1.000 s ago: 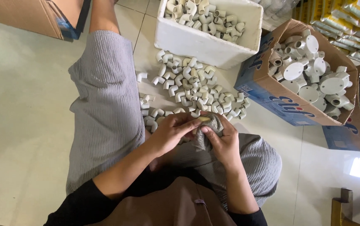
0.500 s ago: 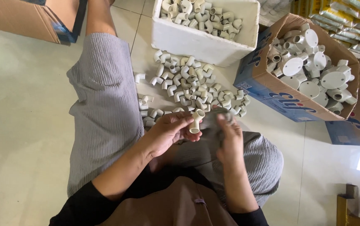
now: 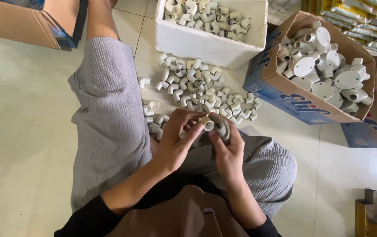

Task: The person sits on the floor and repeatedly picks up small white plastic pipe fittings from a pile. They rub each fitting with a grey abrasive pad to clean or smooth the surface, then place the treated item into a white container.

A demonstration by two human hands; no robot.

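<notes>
Person sat on the pale tiled floor (image 3: pixel 26 131), legs in grey ribbed trousers, head view looking straight down. Left hand (image 3: pixel 177 138) was closed on a small white elbow fitting (image 3: pixel 206 123), fingertips pinching it at its open end, held up just above the lap. Right hand (image 3: pixel 227 151) was closed too, gripping a grey cloth (image 3: pixel 221 125) bunched over its fingers and pressed against the fitting; the two hands met at that spot, touching. Could not tell how much of the fitting sat under the cloth.

Just beyond the hands, between the knees, lay a loose pile of white elbow fittings (image 3: pixel 199 90) spread on the floor, some strays near the left knee. Behind the pile stood a white foam box (image 3: pixel 206 44) filled with more of the same fittings. To the right of it, a tilted cardboard box (image 3: pixel 285 94) with blue printed sides held round white junction boxes (image 3: pixel 324 66) and lids, heaped. A second blue carton (image 3: pixel 366 131) was partly in view at the right edge, touching the first. Top left, another brown cardboard box (image 3: pixel 17 24) sat beside the left leg. Bottom right corner showed a bit of wooden frame (image 3: pixel 370 215), unclear what.
</notes>
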